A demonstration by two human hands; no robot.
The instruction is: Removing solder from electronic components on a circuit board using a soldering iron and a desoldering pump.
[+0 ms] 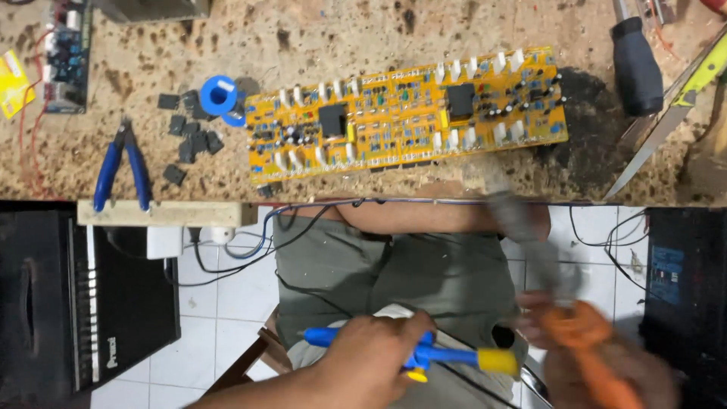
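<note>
My left hand [367, 363] is low in the middle of the view, over my lap, and grips a blue tool with a yellow end [454, 356] that lies sideways. My right hand [587, 341] is at the lower right, blurred by motion, closed around an orange-handled tool [598, 360] whose grey metal shaft [522, 227] reaches up toward the bench edge. A long yellow circuit board [405, 113], packed with white and black parts, lies flat on the speckled bench [341, 30], apart from both hands.
Blue-handled cutters [121, 167], several small black parts [189, 132] and a blue spool [219, 95] lie left of the board. A black-handled screwdriver [636, 64] and a yellow-green blade tool [681, 91] lie right. Black boxes [76, 295] [681, 280] flank my legs; cables [250, 250] hang under the bench.
</note>
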